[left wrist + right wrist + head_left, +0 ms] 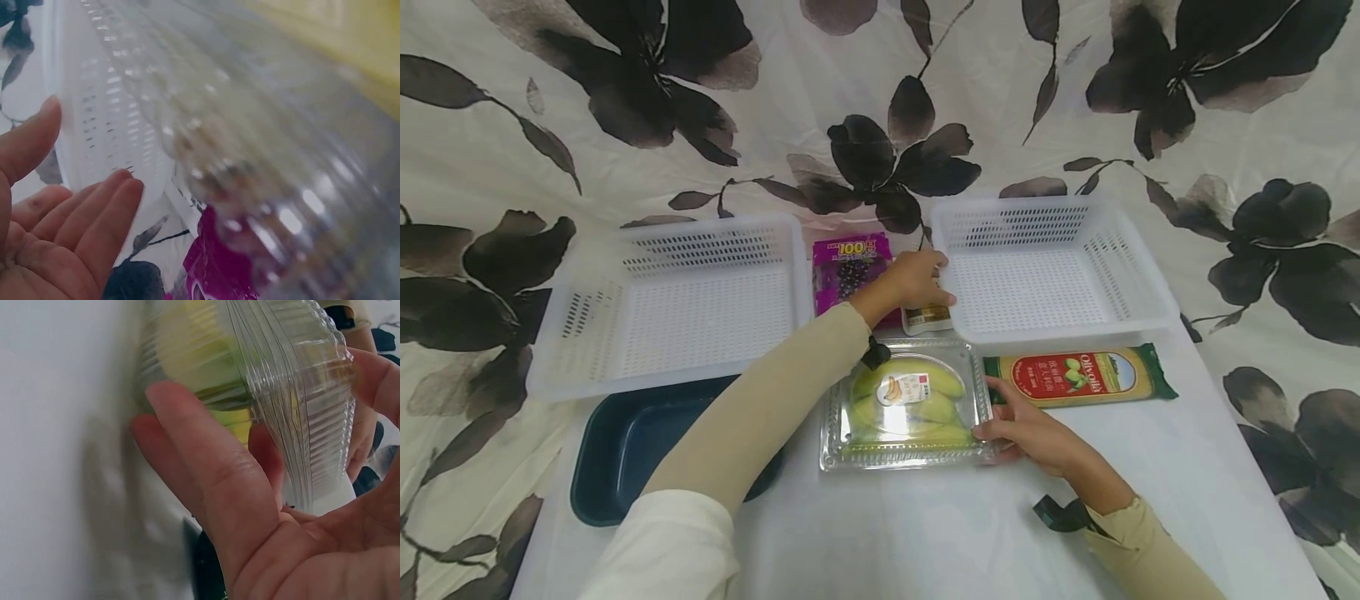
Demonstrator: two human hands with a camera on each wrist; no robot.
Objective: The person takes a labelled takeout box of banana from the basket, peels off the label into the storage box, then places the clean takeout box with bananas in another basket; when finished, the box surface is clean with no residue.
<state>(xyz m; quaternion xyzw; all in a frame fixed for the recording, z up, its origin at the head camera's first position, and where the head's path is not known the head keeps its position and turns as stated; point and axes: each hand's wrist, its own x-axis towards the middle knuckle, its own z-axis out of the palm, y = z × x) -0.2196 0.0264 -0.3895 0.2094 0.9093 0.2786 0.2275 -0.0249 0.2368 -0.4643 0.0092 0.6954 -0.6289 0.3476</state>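
Observation:
A clear plastic box of bananas (910, 408) with a white label sits at the middle of the table. My right hand (1030, 429) grips its right side, with fingers at the box's lower edge in the right wrist view and the thumb higher up. My left hand (917, 279) reaches over the box, its fingertips right at the left rim of the right white basket (1030, 292). Those fingers look fairly straight in the left wrist view. Beneath that hand lie a purple snack bag (842, 271) and a partly covered brown-and-white packet (927, 318).
A second white basket (700, 333) stands at the left. A dark blue tub (617, 458) lies in front of it, partly hidden by my left sleeve. A red-and-gold Olivoilà pasta packet (1082, 375) lies before the right basket. Behind hangs a floral cloth (985, 83).

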